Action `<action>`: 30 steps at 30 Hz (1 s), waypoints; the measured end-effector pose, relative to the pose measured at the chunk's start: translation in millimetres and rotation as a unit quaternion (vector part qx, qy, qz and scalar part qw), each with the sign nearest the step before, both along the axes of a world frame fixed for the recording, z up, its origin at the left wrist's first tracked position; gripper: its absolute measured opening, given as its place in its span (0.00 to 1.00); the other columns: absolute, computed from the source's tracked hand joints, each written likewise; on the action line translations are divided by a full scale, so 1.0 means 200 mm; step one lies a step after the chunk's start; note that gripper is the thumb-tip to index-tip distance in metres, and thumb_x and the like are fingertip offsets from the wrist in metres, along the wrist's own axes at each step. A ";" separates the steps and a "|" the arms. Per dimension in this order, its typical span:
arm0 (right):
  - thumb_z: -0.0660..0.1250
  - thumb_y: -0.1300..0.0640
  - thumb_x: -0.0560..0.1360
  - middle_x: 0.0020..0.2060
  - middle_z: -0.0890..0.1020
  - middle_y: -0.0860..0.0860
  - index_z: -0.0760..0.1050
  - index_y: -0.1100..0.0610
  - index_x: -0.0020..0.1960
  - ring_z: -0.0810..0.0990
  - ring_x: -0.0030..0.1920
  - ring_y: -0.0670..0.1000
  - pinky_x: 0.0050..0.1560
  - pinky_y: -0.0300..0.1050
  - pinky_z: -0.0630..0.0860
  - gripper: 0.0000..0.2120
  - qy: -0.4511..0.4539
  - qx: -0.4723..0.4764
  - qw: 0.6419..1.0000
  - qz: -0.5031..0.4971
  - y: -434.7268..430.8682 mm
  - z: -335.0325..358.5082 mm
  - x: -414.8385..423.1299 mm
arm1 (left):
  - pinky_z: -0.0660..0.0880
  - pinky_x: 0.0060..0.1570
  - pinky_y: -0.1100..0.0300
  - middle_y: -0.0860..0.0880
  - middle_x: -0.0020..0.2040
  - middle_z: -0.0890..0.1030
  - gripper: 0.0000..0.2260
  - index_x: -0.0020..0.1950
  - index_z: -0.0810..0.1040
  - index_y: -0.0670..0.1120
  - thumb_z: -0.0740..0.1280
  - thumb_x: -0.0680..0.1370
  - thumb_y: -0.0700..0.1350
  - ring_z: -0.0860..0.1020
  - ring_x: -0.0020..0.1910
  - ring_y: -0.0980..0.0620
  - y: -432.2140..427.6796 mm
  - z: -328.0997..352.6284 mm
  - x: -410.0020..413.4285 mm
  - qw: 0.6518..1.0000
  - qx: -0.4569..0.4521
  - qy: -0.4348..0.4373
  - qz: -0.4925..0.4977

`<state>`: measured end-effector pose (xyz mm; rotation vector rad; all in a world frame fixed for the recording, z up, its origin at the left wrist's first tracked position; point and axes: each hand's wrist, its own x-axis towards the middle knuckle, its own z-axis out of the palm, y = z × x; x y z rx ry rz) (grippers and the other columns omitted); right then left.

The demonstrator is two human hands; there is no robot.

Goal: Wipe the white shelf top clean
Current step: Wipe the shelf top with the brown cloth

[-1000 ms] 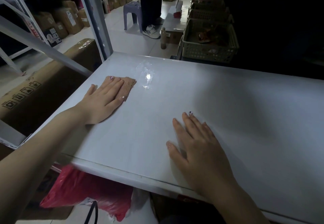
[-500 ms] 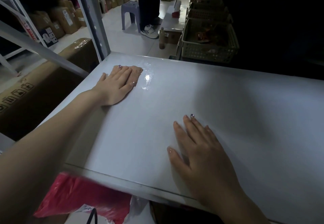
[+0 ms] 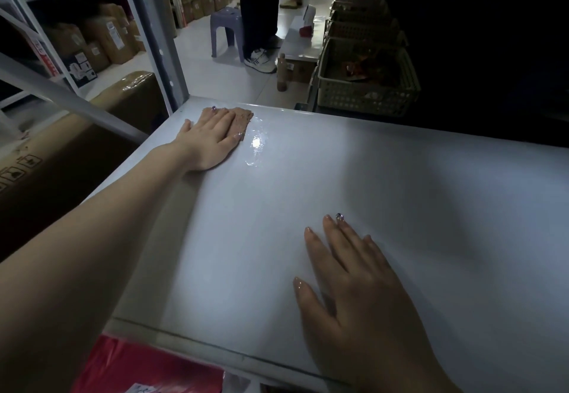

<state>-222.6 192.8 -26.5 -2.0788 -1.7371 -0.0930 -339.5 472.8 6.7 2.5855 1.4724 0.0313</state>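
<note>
The white shelf top (image 3: 385, 195) fills the middle of the view. My left hand (image 3: 211, 138) lies flat with fingers together, pressing a brownish-pink cloth (image 3: 243, 120) onto the shelf's far left corner. Only the cloth's right edge shows past my fingers. A wet, shiny streak (image 3: 255, 146) runs just right of the cloth. My right hand (image 3: 354, 294) rests flat on the shelf near its front edge, fingers spread, holding nothing.
A grey shelf upright (image 3: 147, 35) rises at the far left corner. A large cardboard box (image 3: 77, 146) sits left of the shelf, and a plastic basket (image 3: 366, 84) behind it. A person's legs (image 3: 258, 13) stand by a stool (image 3: 226, 26). A red bag (image 3: 144, 368) lies below the front edge.
My left hand has slid the cloth away from me along the left side, up to the far left corner. My right hand has stayed in place.
</note>
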 end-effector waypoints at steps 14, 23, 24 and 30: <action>0.56 0.42 0.71 0.65 0.75 0.54 0.75 0.53 0.64 0.66 0.67 0.49 0.65 0.47 0.60 0.27 -0.009 0.034 0.999 0.018 0.02 -0.03 0.02 | 0.41 0.71 0.46 0.51 0.77 0.48 0.24 0.76 0.48 0.48 0.47 0.82 0.53 0.43 0.75 0.53 0.11 0.00 0.06 1.000 0.004 -0.010 0.026; 0.43 0.40 0.78 0.65 0.75 0.54 0.75 0.53 0.65 0.66 0.67 0.49 0.65 0.47 0.60 0.30 -0.013 0.036 0.999 0.018 0.03 -0.04 0.02 | 0.42 0.71 0.45 0.50 0.77 0.49 0.24 0.76 0.49 0.48 0.48 0.82 0.53 0.45 0.75 0.52 0.18 0.02 0.06 0.999 0.011 -0.013 0.028; 0.42 0.40 0.78 0.65 0.75 0.54 0.75 0.53 0.65 0.66 0.67 0.49 0.65 0.47 0.60 0.31 -0.012 0.039 0.999 0.019 0.03 -0.04 0.03 | 0.42 0.71 0.44 0.50 0.77 0.49 0.24 0.76 0.49 0.49 0.48 0.82 0.52 0.46 0.75 0.51 0.18 0.02 0.06 0.999 0.012 -0.013 0.027; 0.42 0.40 0.78 0.65 0.75 0.54 0.75 0.53 0.64 0.66 0.67 0.50 0.65 0.47 0.60 0.31 -0.015 0.043 0.999 0.024 0.03 -0.04 0.02 | 0.43 0.71 0.45 0.50 0.77 0.49 0.24 0.76 0.48 0.48 0.48 0.82 0.53 0.45 0.75 0.51 0.20 0.02 0.06 0.999 0.011 -0.012 0.034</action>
